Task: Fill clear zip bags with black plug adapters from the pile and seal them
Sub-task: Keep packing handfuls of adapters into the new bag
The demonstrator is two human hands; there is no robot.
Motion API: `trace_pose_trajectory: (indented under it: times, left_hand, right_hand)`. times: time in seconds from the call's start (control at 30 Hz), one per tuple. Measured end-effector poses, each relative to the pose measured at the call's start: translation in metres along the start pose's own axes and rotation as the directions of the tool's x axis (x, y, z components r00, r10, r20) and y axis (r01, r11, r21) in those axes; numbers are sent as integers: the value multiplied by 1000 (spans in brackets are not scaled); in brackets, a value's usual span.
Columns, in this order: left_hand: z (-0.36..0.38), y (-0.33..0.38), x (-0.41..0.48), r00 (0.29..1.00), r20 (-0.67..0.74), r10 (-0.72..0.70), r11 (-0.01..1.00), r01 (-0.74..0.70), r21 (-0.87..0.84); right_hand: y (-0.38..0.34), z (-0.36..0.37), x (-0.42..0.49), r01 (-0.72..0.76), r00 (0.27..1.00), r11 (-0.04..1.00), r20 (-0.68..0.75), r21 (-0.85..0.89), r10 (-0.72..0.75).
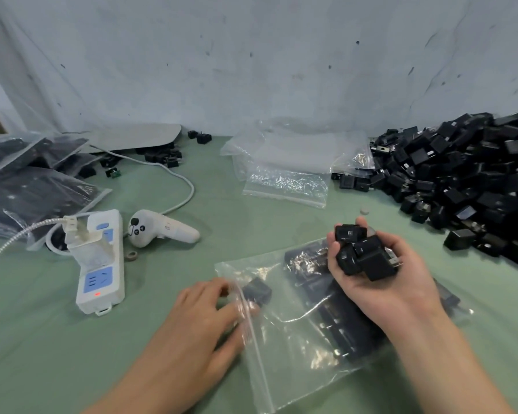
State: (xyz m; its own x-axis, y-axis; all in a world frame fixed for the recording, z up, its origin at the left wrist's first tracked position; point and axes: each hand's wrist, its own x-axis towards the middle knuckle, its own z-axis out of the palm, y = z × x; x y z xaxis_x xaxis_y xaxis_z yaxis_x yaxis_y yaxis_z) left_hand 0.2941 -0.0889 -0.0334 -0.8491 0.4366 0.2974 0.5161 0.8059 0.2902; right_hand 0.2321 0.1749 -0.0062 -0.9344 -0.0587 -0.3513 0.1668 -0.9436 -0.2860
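Cupping a loose handful of black plug adapters in the curled fingers of the right hand, palm up, just above the clear zip bag. Curling the left hand at the bag's zip mouth, fingertips under blurred film, probably pinching the lip open. Lies flat near the front edge of the desk, already part-filled with adapters toward its closed end. Expect hard, smooth, blocky pieces with metal prongs: light singly, prone to slip from an open palm, so tip them in low. Expect thin, slick, floppy film, sagging under load; best held by the stiffer zip strip. Draws from the pile heaped at the desk's far right corner.
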Motion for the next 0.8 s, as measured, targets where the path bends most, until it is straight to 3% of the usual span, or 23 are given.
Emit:
trace_pose_trajectory:
  times: [0.13,0.4,0.53,0.6,0.7,0.8]
  left_hand:
    - [0,0,8,998,60,20,999,-18,-33]
    - [6,11,18,993,116,-20,980,-4,199]
    - [1,17,12,999,28,-18,997,16,77]
    - [0,16,12,997,74,32,999,-35,40]
    - [2,12,15,984,172,52,996,-63,58]
    - [5,17,20,983,182,-33,985,1,171]
  right_hand:
    - [1,1,0,9,1000,1000,-19,-13,-9]
    - [3,1,-3,18,999,999,-36,-27,-19]
    - [1,0,-3,19,999,1000,-27,-15,-19]
    - [0,1,-3,23,999,1000,-25,-14,-23]
    - [0,1,-3,25,999,1000,-23,-15,-26]
    - [0,0,-3,30,999,999,-16,-25,-31]
